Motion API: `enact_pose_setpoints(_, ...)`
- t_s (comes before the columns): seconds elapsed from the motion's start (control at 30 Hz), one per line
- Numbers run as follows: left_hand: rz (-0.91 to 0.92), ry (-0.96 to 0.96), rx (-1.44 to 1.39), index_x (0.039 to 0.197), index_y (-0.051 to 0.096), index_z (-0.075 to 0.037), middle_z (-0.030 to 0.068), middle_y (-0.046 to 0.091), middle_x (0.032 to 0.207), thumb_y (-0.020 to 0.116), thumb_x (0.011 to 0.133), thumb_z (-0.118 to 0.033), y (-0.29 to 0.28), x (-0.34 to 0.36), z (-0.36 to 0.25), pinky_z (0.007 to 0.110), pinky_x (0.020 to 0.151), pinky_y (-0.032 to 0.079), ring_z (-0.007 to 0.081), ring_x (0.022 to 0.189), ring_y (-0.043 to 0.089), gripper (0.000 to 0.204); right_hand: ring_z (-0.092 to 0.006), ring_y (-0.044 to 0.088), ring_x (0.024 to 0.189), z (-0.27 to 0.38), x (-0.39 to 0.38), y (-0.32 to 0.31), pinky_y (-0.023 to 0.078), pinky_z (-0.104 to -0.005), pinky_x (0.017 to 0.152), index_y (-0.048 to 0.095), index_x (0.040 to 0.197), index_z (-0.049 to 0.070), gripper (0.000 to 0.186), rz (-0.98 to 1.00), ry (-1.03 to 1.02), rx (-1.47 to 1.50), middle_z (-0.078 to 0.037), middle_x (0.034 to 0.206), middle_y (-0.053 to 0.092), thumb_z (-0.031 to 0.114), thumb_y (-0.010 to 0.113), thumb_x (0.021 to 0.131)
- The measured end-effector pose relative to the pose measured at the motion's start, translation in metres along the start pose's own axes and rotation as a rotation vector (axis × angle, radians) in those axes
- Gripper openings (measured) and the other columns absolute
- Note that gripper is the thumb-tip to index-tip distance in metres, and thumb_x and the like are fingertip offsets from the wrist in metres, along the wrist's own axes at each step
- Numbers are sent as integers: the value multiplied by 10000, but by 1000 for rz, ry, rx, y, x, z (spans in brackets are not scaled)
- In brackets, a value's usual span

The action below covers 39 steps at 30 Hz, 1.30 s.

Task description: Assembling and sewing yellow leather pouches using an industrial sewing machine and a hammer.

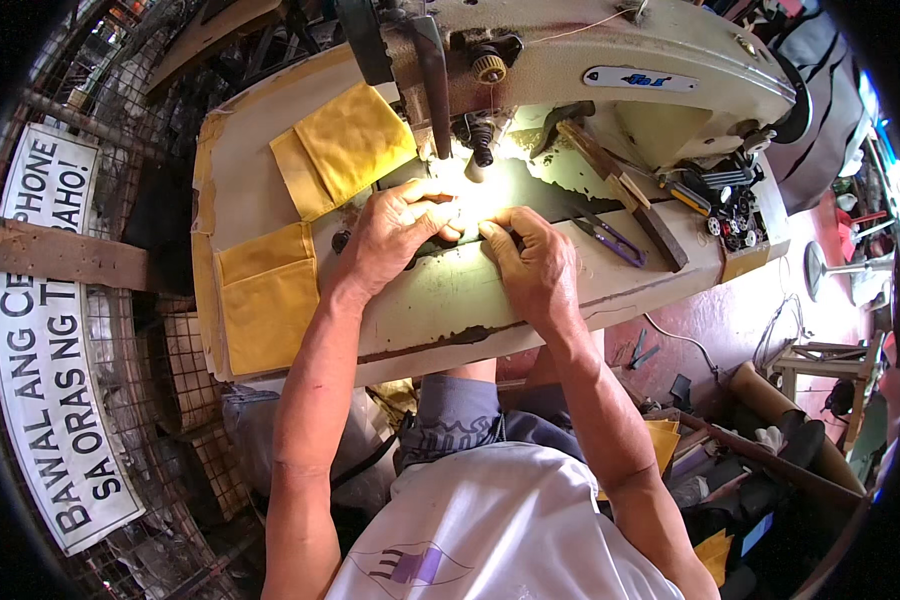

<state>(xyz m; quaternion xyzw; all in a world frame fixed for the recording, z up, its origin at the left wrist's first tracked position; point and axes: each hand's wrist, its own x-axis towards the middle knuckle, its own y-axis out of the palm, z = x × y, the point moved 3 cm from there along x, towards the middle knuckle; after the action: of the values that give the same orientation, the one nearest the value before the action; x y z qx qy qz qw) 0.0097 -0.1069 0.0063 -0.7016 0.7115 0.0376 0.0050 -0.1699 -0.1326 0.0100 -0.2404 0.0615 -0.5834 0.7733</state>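
Note:
My left hand (395, 235) and my right hand (532, 260) rest side by side on the pale green bed of an industrial sewing machine (610, 75). Their fingertips meet just below the needle (482, 155), in a brightly lit patch where glare hides whatever lies under them. Both hands have curled fingers pressing down there. Whether they pinch a small piece I cannot tell. A stack of yellow fabric pieces (345, 145) lies to the left of my left hand, and another yellow piece (268, 300) hangs over the table's left edge.
Purple-handled thread snips (610, 240) and a wooden strip (625, 195) lie on the bed to the right. A white sign (55, 330) hangs on wire mesh at the left. Cluttered tools, yellow pieces and a stool (820, 360) stand on the red floor at the right.

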Motion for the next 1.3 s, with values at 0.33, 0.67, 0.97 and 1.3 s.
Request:
enact_pose_setpoints(0.33,-145,83,402,1134,657,36,84,691,1012,652,925,-71,13,-20,-9,263,841,523,132,918,650,235,-355,619,827,0,-4,3,491,-416,700,625,938,32,93,-108,-217,-79,-152,898,628,108,633,886)
enact_pose_setpoints(0.67,-263,379,419,1097,710,-7,118,704,1047,720,816,29,41,-77,-58,299,818,549,190,911,690,284,-306,646,715,17,-35,2,507,-370,665,586,986,-15,95,200,-76,398,-174,788,641,66,565,940)
enact_pose_setpoints(0.97,-2,504,760,1009,718,-9,114,690,979,699,778,48,67,-112,-89,297,753,551,216,861,683,238,-376,601,677,46,-47,-54,457,-455,545,480,865,29,110,15,-436,-28,-164,748,547,77,579,860)
enact_pose_setpoints(1.3,-189,361,685,1050,715,0,80,693,1035,720,746,114,56,-122,-76,266,792,541,153,885,668,325,-358,615,666,94,-75,-87,511,-452,580,520,990,9,174,265,-658,172,-134,828,558,99,592,860)
